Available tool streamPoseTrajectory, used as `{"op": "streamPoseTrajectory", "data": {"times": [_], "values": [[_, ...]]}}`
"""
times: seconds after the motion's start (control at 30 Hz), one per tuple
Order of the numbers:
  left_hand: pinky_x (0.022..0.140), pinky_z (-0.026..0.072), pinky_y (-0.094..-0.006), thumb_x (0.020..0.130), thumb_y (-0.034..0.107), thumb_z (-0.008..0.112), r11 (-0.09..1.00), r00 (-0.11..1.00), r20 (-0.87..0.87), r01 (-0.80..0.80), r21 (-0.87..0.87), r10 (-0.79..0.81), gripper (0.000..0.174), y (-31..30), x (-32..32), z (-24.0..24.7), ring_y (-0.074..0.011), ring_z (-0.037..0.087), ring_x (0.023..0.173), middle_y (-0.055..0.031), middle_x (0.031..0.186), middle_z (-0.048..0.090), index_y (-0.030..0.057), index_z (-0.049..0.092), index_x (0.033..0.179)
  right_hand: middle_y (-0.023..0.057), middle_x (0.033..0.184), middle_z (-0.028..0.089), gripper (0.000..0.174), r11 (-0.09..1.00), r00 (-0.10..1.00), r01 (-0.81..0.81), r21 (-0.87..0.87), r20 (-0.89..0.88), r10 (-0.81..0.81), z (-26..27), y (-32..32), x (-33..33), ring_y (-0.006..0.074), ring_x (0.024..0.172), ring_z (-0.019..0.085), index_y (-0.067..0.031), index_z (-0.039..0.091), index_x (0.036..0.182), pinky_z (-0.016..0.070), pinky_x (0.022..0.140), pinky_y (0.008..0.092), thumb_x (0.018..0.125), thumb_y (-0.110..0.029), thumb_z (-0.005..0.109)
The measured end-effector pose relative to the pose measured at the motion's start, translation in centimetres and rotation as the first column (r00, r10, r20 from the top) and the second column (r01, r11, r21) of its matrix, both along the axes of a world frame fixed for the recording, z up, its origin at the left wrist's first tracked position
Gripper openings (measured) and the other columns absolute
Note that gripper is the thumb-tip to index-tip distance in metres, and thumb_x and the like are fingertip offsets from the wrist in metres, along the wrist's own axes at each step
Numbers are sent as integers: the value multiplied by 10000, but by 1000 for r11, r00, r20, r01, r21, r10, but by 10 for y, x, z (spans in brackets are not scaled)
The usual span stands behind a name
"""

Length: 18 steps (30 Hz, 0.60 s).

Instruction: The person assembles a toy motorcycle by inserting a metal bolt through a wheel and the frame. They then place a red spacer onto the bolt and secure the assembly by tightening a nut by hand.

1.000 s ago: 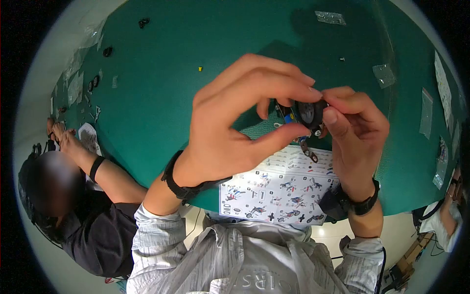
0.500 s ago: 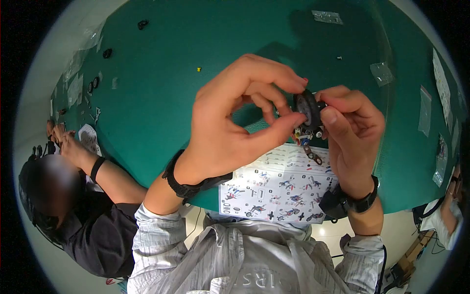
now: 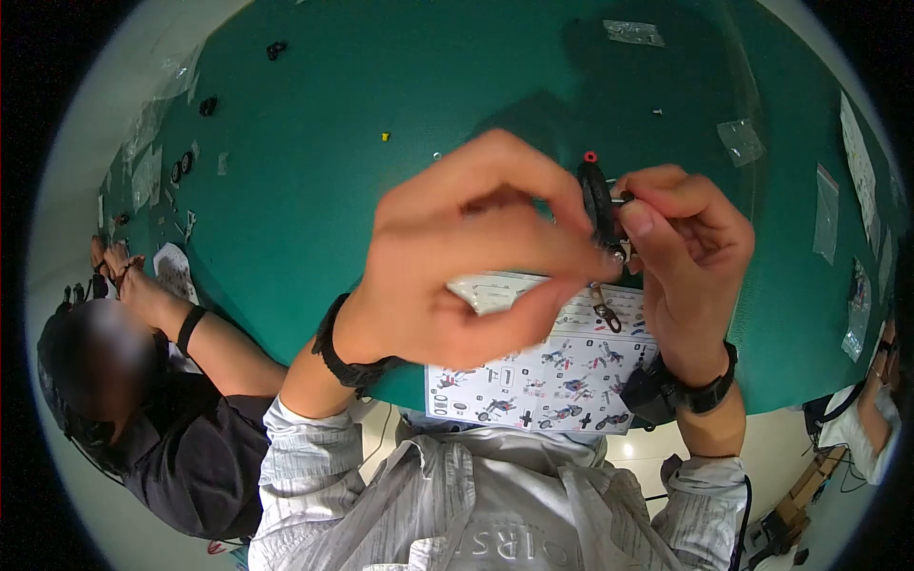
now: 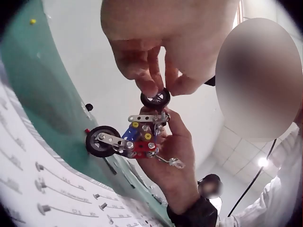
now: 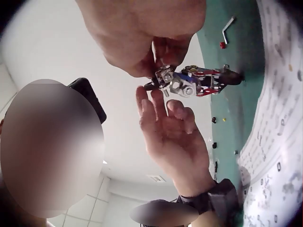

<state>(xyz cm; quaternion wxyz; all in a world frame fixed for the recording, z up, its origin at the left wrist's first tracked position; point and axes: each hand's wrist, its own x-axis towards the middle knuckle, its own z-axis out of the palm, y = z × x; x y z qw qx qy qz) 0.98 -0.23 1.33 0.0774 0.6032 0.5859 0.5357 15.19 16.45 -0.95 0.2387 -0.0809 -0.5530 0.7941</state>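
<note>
Far left of the left hand, a pair of small wheels point(image 3: 181, 166) lies on the green surface point(image 3: 314, 209); nearer that hand, a yellow piece point(image 3: 386, 137) lies beyond its wrist. Both seem placed aside to leave working room. The left hand point(image 3: 452, 247) is blurred, its fingers bent toward the front wheel point(image 4: 155, 98) of a small model motorcycle point(image 4: 142, 148); fingertips are at the tyre, but I cannot tell whether they grip it. Below both hands, toward the body, the instruction sheet point(image 3: 538, 376) faces up, probably so it can be read while working. The model is held up between the hands, above the surface, likely so fingers can reach the wheel from either side. The right hand point(image 3: 693, 243) pinches a small dark part beside that wheel between thumb and forefinger, apparently steadying the model. Right of the right hand lie a small plastic bag point(image 3: 741, 142) and a longer bag point(image 3: 826, 214).
</note>
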Motion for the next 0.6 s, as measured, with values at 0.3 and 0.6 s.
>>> {"op": "streamPoseTrajectory", "data": {"times": [0.3, 0.6], "values": [[513, 351, -243, 891, 472, 639, 996, 992, -95, -90, -25, 87, 528, -3, 3, 5, -119, 490, 647, -39, 753, 541, 2, 756, 1102, 189, 1060, 681, 182, 995, 999, 25, 99, -38, -21, -1, -1, -1, 155, 939, 663, 81, 661, 1010, 542, 833, 250, 851, 166, 676], [527, 289, -235, 904, 274, 599, 924, 944, -5, -323, -206, 330, 435, 0, 12, 11, -91, 429, 618, 4, 733, 505, -11, 675, 1224, 185, 1050, 684, 169, 991, 999, 44, 124, 2, -45, -1, -1, 0, 160, 916, 675, 78, 661, 1007, 548, 811, 248, 856, 153, 677]]}}
